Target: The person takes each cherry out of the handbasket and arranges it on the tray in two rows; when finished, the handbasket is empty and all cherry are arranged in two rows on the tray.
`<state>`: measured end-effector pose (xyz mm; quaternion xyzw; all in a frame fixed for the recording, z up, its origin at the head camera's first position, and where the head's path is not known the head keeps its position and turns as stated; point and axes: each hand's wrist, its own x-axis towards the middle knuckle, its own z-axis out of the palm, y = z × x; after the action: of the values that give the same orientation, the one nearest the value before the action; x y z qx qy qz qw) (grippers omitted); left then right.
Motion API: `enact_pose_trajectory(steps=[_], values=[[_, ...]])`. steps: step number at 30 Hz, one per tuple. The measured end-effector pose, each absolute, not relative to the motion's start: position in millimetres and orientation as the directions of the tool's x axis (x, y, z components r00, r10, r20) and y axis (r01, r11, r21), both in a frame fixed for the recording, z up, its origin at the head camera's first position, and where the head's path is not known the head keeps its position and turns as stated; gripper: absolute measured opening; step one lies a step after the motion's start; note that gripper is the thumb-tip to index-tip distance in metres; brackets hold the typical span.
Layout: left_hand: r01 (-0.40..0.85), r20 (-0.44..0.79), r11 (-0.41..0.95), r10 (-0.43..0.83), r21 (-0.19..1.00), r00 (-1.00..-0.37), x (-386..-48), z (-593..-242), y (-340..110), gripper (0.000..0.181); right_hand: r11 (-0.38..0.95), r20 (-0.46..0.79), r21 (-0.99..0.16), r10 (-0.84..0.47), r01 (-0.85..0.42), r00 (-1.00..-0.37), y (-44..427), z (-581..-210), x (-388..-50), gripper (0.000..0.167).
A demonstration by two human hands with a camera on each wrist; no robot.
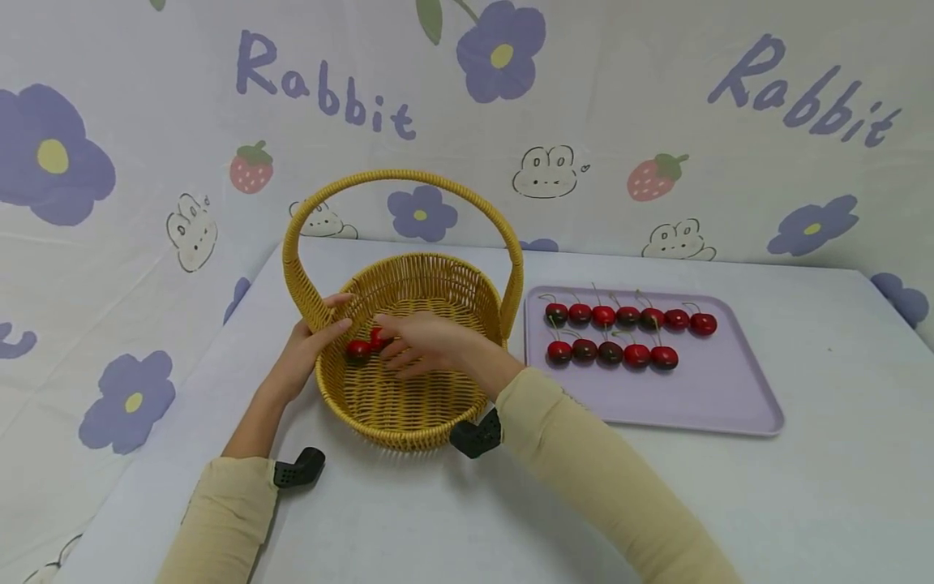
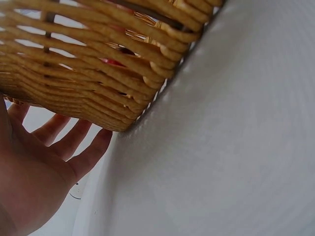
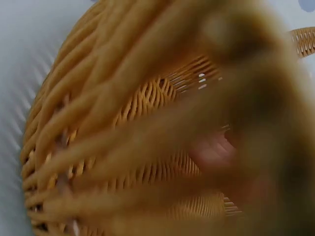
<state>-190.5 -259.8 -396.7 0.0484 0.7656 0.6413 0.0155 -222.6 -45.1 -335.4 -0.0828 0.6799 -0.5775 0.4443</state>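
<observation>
My left hand (image 1: 295, 357) grips the left rim of a yellow woven basket (image 1: 409, 438) beside the foot of its tall handle. In the left wrist view, the left hand's fingers (image 2: 93, 140) touch the basket's outer wall (image 2: 98, 93). Inside the basket, near its left wall, lie a red cherry (image 1: 357, 351) and a second cherry (image 1: 376, 340) partly covered by my right hand (image 1: 426, 342). That hand reaches over the basket floor, its fingers spread and fingertips close to the second cherry. The basket wall (image 3: 98, 123) hides most of it in the right wrist view.
Right of the basket stands a lilac tray (image 1: 708, 397) with two rows of stemmed cherries (image 1: 609, 353). The basket handle (image 1: 401, 174) arches high above the basket. A patterned cloth (image 1: 467, 122) hangs behind the white table (image 1: 409, 519).
</observation>
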Motion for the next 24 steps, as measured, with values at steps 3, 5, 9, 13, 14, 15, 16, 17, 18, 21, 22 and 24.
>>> enact_pose_trajectory(steps=[3,5,9,13,14,15,16,17,18,21,22,24], values=[[0.058,0.042,0.17,0.095,0.984,-0.995,-190,-397,-260,0.052,0.33,-0.514,-0.856,-0.621,0.398,-0.591,-50,-336,-221,0.058],[0.06,0.044,0.167,0.095,0.984,-0.994,-190,-397,-260,0.052,0.351,-0.522,-0.853,-0.613,0.387,-0.594,-53,-335,-220,0.058],[0.067,0.052,0.167,0.095,0.984,-0.994,-190,-397,-260,0.052,0.393,-0.548,-0.836,-0.583,0.383,-0.599,-60,-334,-218,0.058],[0.071,0.055,0.165,0.097,0.984,-0.994,-190,-397,-260,0.052,0.415,-0.57,-0.821,-0.562,0.392,-0.599,-65,-334,-218,0.058],[0.07,0.055,0.164,0.098,0.984,-0.994,-190,-397,-260,0.052,0.418,-0.575,-0.818,-0.56,0.396,-0.597,-67,-333,-218,0.058],[0.069,0.053,0.164,0.098,0.984,-0.994,-190,-398,-260,0.052,0.418,-0.579,-0.815,-0.556,0.402,-0.596,-68,-334,-218,0.058],[0.068,0.052,0.164,0.098,0.984,-0.994,-190,-398,-260,0.052,0.424,-0.584,-0.811,-0.557,0.403,-0.59,-69,-334,-218,0.058],[0.068,0.052,0.165,0.099,0.984,-0.994,-190,-398,-260,0.051,0.43,-0.589,-0.808,-0.556,0.403,-0.587,-70,-334,-218,0.059],[0.068,0.052,0.166,0.099,0.984,-0.994,-190,-398,-260,0.051,0.439,-0.593,-0.804,-0.554,0.4,-0.584,-71,-334,-217,0.06],[0.069,0.053,0.168,0.098,0.983,-0.994,-190,-399,-260,0.051,0.471,-0.605,-0.794,-0.55,0.384,-0.576,-72,-334,-216,0.061],[0.071,0.055,0.168,0.098,0.983,-0.994,-190,-399,-259,0.051,0.484,-0.607,-0.792,-0.552,0.373,-0.572,-73,-333,-215,0.062],[0.074,0.058,0.168,0.097,0.983,-0.994,-190,-400,-259,0.051,0.5,-0.609,-0.788,-0.549,0.358,-0.573,-73,-334,-214,0.062]])
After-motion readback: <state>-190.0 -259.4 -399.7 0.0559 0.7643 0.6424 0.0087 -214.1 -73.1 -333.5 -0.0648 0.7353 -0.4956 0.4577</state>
